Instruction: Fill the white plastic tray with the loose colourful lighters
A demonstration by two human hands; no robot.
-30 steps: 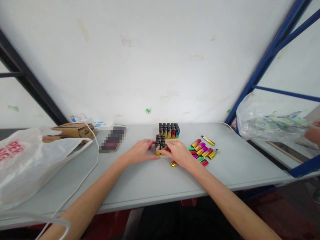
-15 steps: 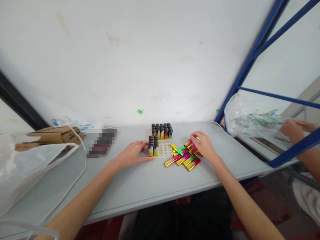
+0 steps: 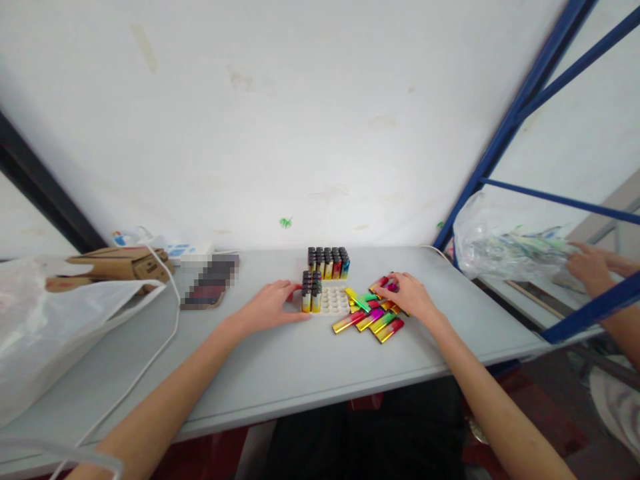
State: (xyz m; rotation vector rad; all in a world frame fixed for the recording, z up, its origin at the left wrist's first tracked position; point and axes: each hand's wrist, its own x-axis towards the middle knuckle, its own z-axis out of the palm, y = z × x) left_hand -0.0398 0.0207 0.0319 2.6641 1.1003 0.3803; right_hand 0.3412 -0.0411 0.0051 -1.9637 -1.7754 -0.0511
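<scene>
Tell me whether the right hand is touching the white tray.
Apart: the head view shows colourful metallic lighters lying across the gap between the right hand and the white tray's right edge.

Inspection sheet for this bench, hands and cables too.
Surface: flat grey tabletop
Workpieces: perforated white tray, left columns holding upright black-topped yellow lighters; block of multicoloured lighters behind; loose shiny multicoloured pieces right
Clutter: white plastic bag, brown cardboard box, dark flat device
Hands: left hand, fingers spread at tray's left end; right hand at loose pieces, grip unclear
Cables: thin white cable, left
Surroundings: white wall, blue metal frame, co-worker's hands right
</scene>
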